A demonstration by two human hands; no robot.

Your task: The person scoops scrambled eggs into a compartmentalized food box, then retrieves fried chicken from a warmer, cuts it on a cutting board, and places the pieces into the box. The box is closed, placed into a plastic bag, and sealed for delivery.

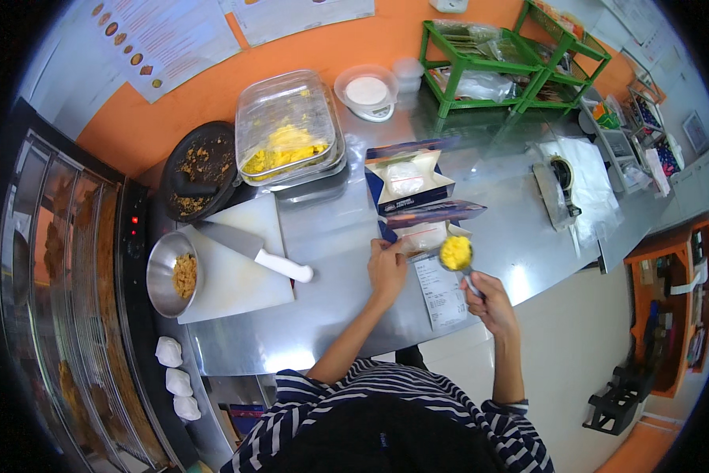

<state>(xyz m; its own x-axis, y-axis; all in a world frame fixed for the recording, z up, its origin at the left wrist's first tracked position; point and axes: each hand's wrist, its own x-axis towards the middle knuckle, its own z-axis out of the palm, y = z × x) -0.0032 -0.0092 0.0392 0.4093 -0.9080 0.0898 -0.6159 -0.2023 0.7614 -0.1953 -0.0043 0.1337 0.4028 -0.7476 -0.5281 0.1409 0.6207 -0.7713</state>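
In my right hand point(494, 304) is the handle of a metal scoop point(466, 275), held closed in the fingers. Scrambled-looking yellow food point(456, 252) fills its bowl, at the right end of an open dark blue paper food box point(450, 210). Inside that box lies a clear bag with a red line point(422, 236). Fingers of my left hand point(387, 272) pinch the box's near left edge. Just behind stands a second open blue box point(412, 197) with a white packet point(405, 179) inside. A printed paper slip point(441, 293) lies between my hands, partly under the scoop.
Left of me, a white-handled knife point(283, 266) rests on a white cutting board point(248, 229) beside a steel bowl point(159, 256) and a dark pan point(169, 185). A lidded clear container point(252, 102) with yellow food, a scale point(374, 113) and green racks point(441, 106) stand behind. A tape dispenser point(561, 177) is right.
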